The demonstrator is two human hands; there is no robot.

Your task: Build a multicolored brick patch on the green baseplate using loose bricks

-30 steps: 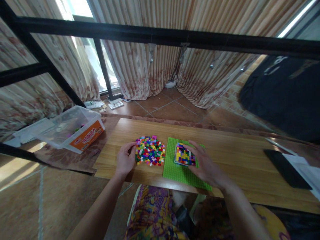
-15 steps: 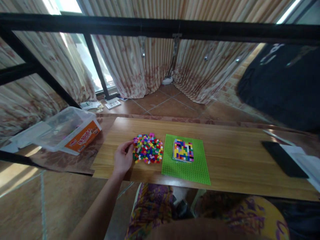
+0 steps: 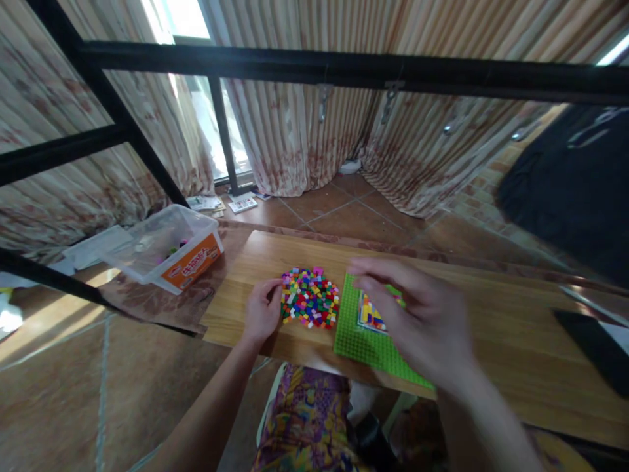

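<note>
A pile of small multicoloured toy bricks [image 3: 310, 298] lies on the wooden table. At its left edge is my left hand [image 3: 264, 308], thumb and forefinger closed together; whatever they may hold is too small to make out. Right of the pile lies a green studded baseplate [image 3: 350, 334]. On it sits a square block of coloured bricks [image 3: 369, 313], partly covered from view by my right hand [image 3: 417, 308]. That hand hovers over the baseplate, fingers bent and thumb near the forefinger. Motion blurs it, so I cannot see whether anything is between the fingertips.
A clear plastic bin [image 3: 171, 246] with an orange label stands beyond the table's left end, a few coloured pieces inside. On the right of the table [image 3: 511, 328] lies a black flat object [image 3: 590, 347] beside white paper. A dark metal frame [image 3: 295, 65] crosses in front of curtains.
My right hand has come into view from below right and now covers part of the brick block. The left hand stays at the pile's left edge. The whole view has shifted, moving the scene rightward.
</note>
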